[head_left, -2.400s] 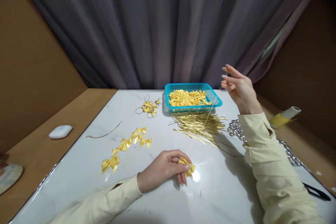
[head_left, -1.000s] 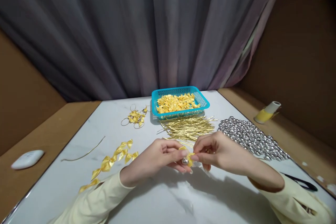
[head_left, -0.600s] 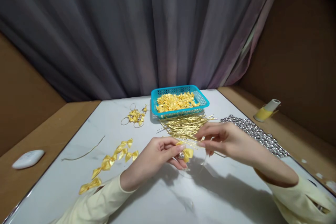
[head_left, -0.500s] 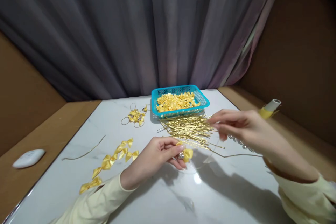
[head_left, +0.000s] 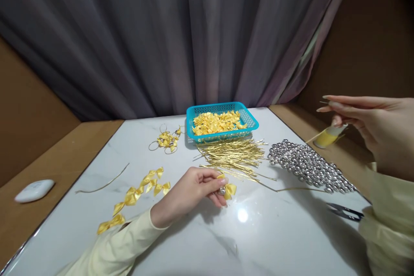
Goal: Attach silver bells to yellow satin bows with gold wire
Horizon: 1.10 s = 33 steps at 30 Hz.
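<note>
Between the thumb and fingers of my left hand (head_left: 202,187) is a yellow satin bow (head_left: 230,190) with a shiny silver bead (head_left: 221,190) against it. My right hand (head_left: 371,120) is raised at the right, fingertips pinched on a thin needle-like thing (head_left: 324,102); its exact kind is too fine to make out. Below that hand stands a spool of yellow thread (head_left: 328,137), partly hidden by the fingers. A heap of silver beads (head_left: 307,164) lies on the white table (head_left: 274,233), nearer to the right arm.
A blue basket (head_left: 223,139) of yellow bows stands at the back, with gold twist ties (head_left: 233,155) before it. Finished bows with loops (head_left: 167,140) and loose bows (head_left: 132,196) lie left. Black thread snips (head_left: 345,212) sit right; a white rounded object (head_left: 34,191) is far left.
My right hand has moved right and up, away from the left hand, uncovering the silver beads and the snips. My left hand keeps its hold on the bow almost in place.
</note>
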Each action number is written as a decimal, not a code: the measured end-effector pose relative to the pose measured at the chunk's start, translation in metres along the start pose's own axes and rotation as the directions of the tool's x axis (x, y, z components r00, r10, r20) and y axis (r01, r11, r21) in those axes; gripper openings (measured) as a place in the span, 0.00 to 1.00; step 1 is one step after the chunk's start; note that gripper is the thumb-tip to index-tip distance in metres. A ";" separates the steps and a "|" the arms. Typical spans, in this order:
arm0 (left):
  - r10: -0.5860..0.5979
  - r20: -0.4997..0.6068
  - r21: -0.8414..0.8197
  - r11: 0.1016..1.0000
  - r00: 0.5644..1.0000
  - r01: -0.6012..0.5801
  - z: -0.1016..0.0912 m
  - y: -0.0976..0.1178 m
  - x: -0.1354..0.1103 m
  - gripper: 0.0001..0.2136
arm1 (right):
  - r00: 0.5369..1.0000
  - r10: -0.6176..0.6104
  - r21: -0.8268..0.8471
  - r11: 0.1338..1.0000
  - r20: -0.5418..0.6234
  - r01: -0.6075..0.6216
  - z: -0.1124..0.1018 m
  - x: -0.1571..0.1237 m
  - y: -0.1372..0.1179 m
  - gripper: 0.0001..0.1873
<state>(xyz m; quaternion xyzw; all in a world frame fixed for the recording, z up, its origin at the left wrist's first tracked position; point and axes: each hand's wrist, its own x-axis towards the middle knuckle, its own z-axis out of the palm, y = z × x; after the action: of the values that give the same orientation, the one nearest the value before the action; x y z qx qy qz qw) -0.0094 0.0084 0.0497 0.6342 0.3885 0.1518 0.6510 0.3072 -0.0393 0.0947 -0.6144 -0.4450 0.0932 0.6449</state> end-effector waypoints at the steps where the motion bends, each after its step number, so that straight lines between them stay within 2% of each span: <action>1: 0.001 0.008 -0.001 1.000 1.000 -0.001 0.000 -0.001 0.000 0.13 | 1.000 -0.001 0.017 1.000 -0.012 0.001 -0.003 0.003 0.003 0.15; 4: -0.005 0.039 -0.011 1.000 0.999 0.005 0.000 -0.004 0.001 0.12 | 1.000 0.023 0.051 0.998 -0.002 -0.022 -0.008 0.012 0.013 0.14; 9: -0.002 0.079 -0.002 1.000 0.997 0.002 0.001 -0.004 -0.002 0.11 | 0.988 0.126 0.059 0.990 0.091 -0.131 -0.006 0.025 0.037 0.10; 16: -0.028 0.144 -0.031 0.999 0.989 0.033 0.003 0.001 -0.005 0.11 | 0.931 0.301 0.052 0.947 0.207 -0.318 0.000 0.045 0.067 0.10; 24: -0.050 0.157 -0.159 0.984 0.986 0.075 0.006 0.001 -0.006 0.11 | 0.901 0.361 -0.035 0.931 0.240 -0.364 0.001 0.041 0.063 0.12; 33: -0.050 0.140 -0.150 0.986 0.989 0.072 0.008 0.001 -0.007 0.12 | 0.896 0.323 -0.109 0.946 0.303 -0.304 -0.004 0.040 0.054 0.15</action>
<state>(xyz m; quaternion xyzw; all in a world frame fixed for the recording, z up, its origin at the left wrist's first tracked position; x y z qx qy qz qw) -0.0082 -0.0017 0.0522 0.5785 0.3497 0.1178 0.7274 0.3563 -0.0031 0.0666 -0.6738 -0.4404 0.2802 0.5230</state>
